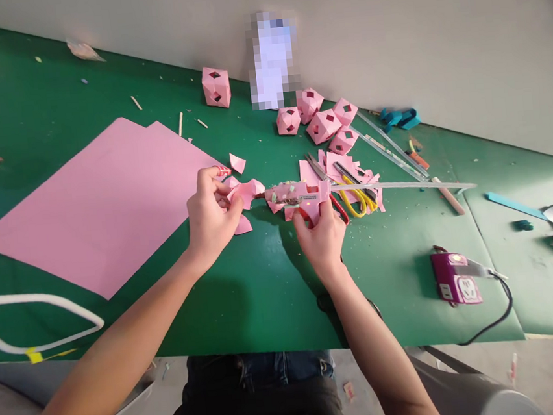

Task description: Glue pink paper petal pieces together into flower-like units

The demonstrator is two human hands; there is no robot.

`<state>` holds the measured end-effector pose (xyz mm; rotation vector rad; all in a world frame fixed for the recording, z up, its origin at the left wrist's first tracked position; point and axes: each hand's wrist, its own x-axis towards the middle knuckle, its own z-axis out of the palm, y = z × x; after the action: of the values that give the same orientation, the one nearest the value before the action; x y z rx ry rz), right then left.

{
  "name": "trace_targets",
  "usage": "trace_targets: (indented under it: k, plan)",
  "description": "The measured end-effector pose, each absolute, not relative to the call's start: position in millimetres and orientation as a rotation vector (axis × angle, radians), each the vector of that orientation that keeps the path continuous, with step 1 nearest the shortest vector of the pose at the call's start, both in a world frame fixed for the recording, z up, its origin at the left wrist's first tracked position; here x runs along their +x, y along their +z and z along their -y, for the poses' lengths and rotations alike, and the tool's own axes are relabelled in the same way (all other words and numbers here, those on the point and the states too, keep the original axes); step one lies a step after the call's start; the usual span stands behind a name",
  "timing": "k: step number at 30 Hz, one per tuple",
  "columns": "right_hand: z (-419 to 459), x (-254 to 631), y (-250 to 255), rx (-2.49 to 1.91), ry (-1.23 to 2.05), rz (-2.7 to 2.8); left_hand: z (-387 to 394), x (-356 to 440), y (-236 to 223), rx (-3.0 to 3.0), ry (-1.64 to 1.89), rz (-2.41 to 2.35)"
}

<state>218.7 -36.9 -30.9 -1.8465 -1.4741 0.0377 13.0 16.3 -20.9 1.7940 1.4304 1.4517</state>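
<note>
My left hand [211, 214] is closed around a small folded pink paper piece [246, 192], held just above the green table [245, 289]. My right hand [322, 232] grips the handle of a pink hot glue gun [295, 196]. The gun's nozzle points left and touches the folded paper. A clear glue stick [401, 185] juts out of the gun's back toward the right. Yellow-handled scissors [356, 196] and a second pair with red handles lie just behind my right hand, on pink paper scraps [336, 166].
A large pink paper sheet [95, 205] lies on the left. Several finished pink paper cubes [322, 125] sit near the wall, one more cube [216, 87] apart to the left. A purple power strip [452, 278] with a black cable is at the right, clear rulers [391, 147] behind.
</note>
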Motion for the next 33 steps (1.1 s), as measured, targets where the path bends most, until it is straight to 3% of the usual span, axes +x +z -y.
trace_targets:
  k: [5,16,33]
  plan:
    - [35.3,225.1,-25.8,-1.881,-0.050,1.405,-16.6,11.5,-21.4,1.786,1.432,-1.461]
    - [34.6,214.9,-22.6,-1.905,0.186,1.355,-14.0,13.3,-15.3,1.792,1.397,-1.465]
    - [35.0,214.3,-25.9,-1.904,0.119,1.379,-13.1,13.1,-14.4,1.760,1.384,-1.465]
